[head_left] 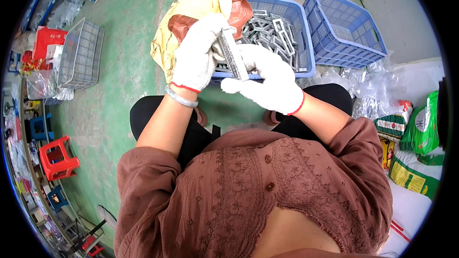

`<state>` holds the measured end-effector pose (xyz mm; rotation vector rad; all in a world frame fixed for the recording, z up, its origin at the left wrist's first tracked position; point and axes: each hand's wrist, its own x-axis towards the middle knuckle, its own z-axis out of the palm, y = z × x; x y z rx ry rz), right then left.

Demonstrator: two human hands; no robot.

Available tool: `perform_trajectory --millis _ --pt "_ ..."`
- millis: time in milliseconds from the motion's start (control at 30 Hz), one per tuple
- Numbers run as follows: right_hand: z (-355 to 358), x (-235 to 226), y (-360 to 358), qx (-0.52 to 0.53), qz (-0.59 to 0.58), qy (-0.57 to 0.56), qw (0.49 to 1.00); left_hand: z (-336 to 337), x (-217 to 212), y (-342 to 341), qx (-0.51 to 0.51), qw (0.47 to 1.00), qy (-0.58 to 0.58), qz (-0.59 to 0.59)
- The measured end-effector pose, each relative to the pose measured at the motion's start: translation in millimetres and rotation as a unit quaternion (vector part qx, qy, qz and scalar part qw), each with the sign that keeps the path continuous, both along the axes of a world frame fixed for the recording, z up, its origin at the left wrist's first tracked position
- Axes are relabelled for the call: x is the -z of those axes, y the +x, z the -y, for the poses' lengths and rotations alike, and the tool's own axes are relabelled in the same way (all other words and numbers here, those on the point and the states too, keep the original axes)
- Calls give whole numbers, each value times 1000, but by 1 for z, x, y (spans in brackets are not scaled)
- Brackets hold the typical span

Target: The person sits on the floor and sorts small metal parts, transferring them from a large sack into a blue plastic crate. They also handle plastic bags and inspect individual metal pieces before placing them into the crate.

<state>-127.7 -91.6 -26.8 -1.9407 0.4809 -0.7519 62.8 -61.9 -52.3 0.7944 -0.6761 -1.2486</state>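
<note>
Metal frame (233, 53) sits gripped in both your gloved hands, left hand (196, 55) and right hand (267, 79), just before the blue basket (306, 43) full of more frames.

Both forearms rise from the lower part of the view and converge in front of the person's chest. The left hand (196, 55), in a white knitted glove with a red cuff edge, is held upright with its back to the camera, its fingers (217, 26) curled inward at the top. A pale bangle circles the left wrist. The right hand (267, 79), gloved alike, lies lower and angled across, palm turned up and leftward, thumb stretched toward the left hand. The two hands touch. Brown sleeves are pushed up above both elbows.
</note>
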Motion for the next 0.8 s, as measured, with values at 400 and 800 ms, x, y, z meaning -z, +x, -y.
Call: perform_trajectory --millis 400,800 --pt "4 0 0 52 -27 -261 964 -1 -3 -8 -18 1000 5 -1" --pt "5 -3 0 43 -38 -274 960 -5 -4 -11 -9 1000 3 -7"
